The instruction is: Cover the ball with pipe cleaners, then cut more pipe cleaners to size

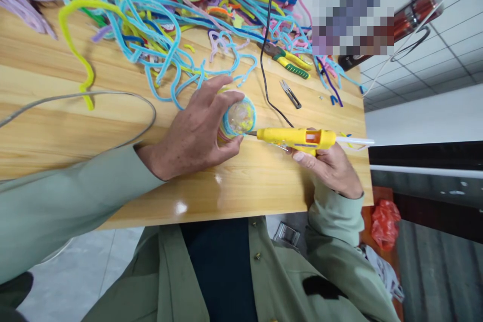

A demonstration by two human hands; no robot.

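My left hand (196,128) is wrapped round a small round container (240,116) whose clear end faces up, with blue pipe cleaner along its rim and yellow and pink showing. In my right hand (332,168) is a yellow hot glue gun (294,137), gripped by its handle. A white glue stick (356,141) pokes out of the gun's back. The nozzle tip points left and sits at the container's right edge; whether it touches I cannot tell. Part of the container is hidden behind my left fingers.
Tangled blue pipe cleaners (166,45) and a yellow one (75,55) cover the far side of the wooden table (226,186). Pliers (287,60) and thread snips (290,94) lie beyond the glue gun. A black cord (265,50) runs toward the gun. A red flask (415,15) lies far right.
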